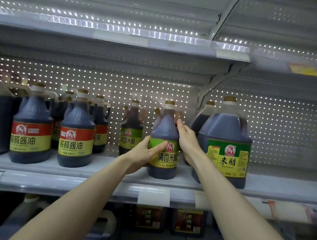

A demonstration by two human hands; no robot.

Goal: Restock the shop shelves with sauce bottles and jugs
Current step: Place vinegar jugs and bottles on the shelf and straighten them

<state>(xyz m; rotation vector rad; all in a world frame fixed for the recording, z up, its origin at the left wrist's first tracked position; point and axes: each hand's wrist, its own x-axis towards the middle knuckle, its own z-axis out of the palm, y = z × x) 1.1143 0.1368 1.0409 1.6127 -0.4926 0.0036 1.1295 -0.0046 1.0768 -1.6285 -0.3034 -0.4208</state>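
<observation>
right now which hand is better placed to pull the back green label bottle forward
Probably left: the left hand grips the front bottle on the side nearest the back bottle, while the right hand holds its far side, with that bottle in the way.

Front row: two red-label bottles (32,127), one green-label bottle (165,128), one green-label jug (228,130)

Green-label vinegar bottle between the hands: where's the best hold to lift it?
Take the loop handle beside the neck, coming from the right. The green-label vinegar bottle stands upright with that handle at its right shoulder, where the right hand wraps round. The left hand grips the wide labelled body from the left, which should steady it.
</observation>
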